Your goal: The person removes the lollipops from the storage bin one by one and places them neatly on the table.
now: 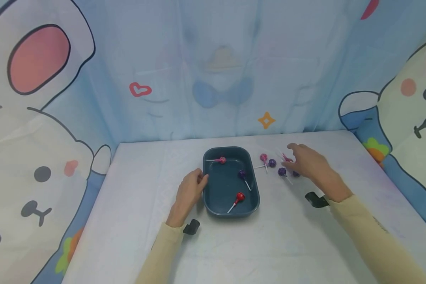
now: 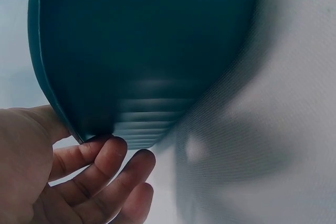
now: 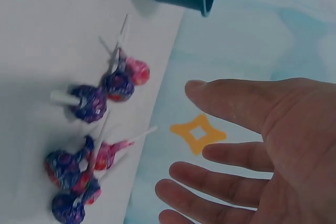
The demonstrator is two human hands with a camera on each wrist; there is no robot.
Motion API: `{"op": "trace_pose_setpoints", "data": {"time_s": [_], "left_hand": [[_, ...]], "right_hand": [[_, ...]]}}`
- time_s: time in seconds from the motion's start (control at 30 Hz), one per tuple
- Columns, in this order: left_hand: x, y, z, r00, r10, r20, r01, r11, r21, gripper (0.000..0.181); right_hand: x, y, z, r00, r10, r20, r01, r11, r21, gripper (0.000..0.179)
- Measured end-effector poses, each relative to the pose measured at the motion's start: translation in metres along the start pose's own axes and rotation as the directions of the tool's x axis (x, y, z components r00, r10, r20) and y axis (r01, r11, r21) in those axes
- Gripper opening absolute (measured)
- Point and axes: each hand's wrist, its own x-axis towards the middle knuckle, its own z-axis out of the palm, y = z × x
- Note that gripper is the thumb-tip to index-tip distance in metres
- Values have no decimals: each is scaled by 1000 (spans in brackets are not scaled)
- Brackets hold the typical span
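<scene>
Right hand (image 1: 310, 163) first: its fingers (image 3: 220, 182) are spread, thumb held well away from the rest, and in the right wrist view there's a visible gap between them and the candy. It hangs over the loose lollipops, and from the head view it covers part of the far end of that bunch.

Left hand (image 1: 189, 191) is on the dark teal tray (image 1: 218, 179), pinching the left rim, with the thumb going behind the edge and the curled fingers against the outside wall.

Loose bunch just right of the tray, all lying on the surface (image 1: 234, 252): a pink lollipop (image 1: 264, 157) touching or nearly touching a purple lollipop (image 1: 272, 163), sticks crossed, then another purple one (image 1: 282, 171) near the hand, and more pink and purple heads half hidden under it, so I can't give an exact count.

Inside the tray there are three, well apart: a pink-red one (image 1: 222, 160) at the far end, a dark purple one (image 1: 242, 174) by the right wall, and a bright red one (image 1: 240, 196) at the near end.

Further out, pale yellow sleeves (image 1: 376, 240), and behind everything a light blue backdrop (image 1: 287, 59) with big white cartoon animals (image 1: 7, 169) and an orange star (image 1: 262, 120)
</scene>
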Motion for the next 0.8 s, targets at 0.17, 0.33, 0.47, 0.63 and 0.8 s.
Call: {"op": "trace_pose_setpoints", "data": {"time_s": [0.17, 0.33, 0.47, 0.63, 0.8], "left_hand": [[0, 1, 0, 1000, 7, -8, -7, 1000, 3, 22], [0, 1, 0, 1000, 13, -11, -13, 1000, -11, 22], [0, 1, -1, 1000, 11, -10, -11, 1000, -4, 22], [0, 1, -1, 1000, 7, -7, -8, 1000, -4, 23], [0, 0, 0, 1000, 13, -5, -13, 1000, -4, 23]], "right_hand": [[4, -16, -1, 1000, -30, -8, 31, 999, 23, 67], [8, -34, -4, 996, -89, -31, 90, 995, 36, 66], [11, -52, -4, 992, -112, -59, 115, 993, 41, 67], [11, -74, -6, 987, -132, -91, 136, 990, 40, 67], [13, -91, -6, 982, -167, -90, 172, 984, 48, 66]]}}
